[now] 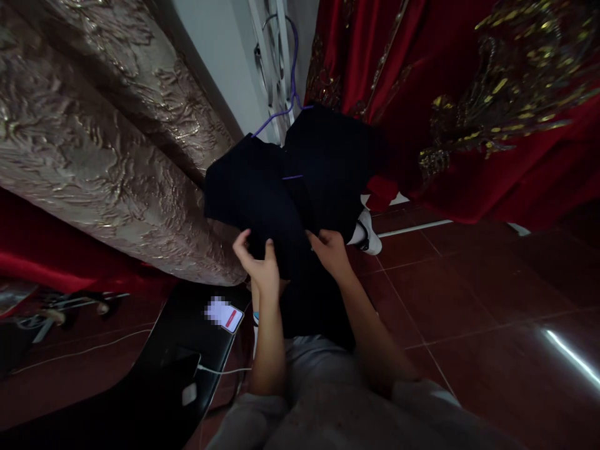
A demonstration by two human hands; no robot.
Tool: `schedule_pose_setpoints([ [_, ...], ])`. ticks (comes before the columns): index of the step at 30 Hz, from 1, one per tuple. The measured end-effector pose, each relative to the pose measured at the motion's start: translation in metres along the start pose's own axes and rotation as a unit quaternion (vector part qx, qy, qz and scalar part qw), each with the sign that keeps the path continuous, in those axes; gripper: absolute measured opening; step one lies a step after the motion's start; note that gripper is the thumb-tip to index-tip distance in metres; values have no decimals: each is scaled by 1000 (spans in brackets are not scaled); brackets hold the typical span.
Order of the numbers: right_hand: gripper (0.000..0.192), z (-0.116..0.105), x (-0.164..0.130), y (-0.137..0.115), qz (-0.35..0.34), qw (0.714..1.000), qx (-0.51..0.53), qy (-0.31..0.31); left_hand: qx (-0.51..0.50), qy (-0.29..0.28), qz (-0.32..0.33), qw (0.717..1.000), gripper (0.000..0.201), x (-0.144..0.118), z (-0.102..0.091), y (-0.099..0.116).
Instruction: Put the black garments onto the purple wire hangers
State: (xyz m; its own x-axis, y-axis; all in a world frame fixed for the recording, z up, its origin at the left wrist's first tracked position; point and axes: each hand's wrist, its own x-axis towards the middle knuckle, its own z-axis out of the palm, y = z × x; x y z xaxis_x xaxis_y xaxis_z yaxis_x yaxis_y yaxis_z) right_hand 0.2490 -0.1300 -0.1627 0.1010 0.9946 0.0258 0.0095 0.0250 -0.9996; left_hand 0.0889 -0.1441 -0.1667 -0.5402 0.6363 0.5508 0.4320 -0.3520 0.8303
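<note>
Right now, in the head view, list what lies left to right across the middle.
Gold brocade cloth → left hand → right hand, both on the black garment → white shoe → red embroidered fabric.

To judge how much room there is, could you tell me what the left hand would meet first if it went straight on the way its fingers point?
The left hand already touches the black garment on the purple hanger; straight on, it would probably just press further into that cloth.
</note>
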Motion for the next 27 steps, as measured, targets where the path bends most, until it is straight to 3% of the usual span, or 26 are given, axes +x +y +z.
schedule_pose_setpoints([
  [2,53,5,-3,-4,-4,1000,17,1,-17,-132,-4,991,20,-6,5,3],
  [4,55,9,-4,-5,-13,999,29,-4,-63,-273,-27,960,14,-10,10,8],
  [6,55,9,-4,-5,-24,999,37,-15,-97,-343,-42,933,17,-14,15,12],
  [8,52,6,-4,-4,-37,997,50,-35,-105,-341,-31,934,19,-16,18,14],
  [14,32,-15,-3,-3,-66,988,39,-138,-84,-262,38,961,14,-19,21,23],
  [20,20,-15,-8,-11,-99,988,-46,-108,-61,-239,86,965,16,-21,25,31],
  [24,17,-9,-9,-16,-138,985,-63,-78,-43,-220,87,971,18,-20,25,32],
  [27,16,-10,-8,-19,-144,982,-79,-95,-28,-214,77,973,17,-21,26,33],
])
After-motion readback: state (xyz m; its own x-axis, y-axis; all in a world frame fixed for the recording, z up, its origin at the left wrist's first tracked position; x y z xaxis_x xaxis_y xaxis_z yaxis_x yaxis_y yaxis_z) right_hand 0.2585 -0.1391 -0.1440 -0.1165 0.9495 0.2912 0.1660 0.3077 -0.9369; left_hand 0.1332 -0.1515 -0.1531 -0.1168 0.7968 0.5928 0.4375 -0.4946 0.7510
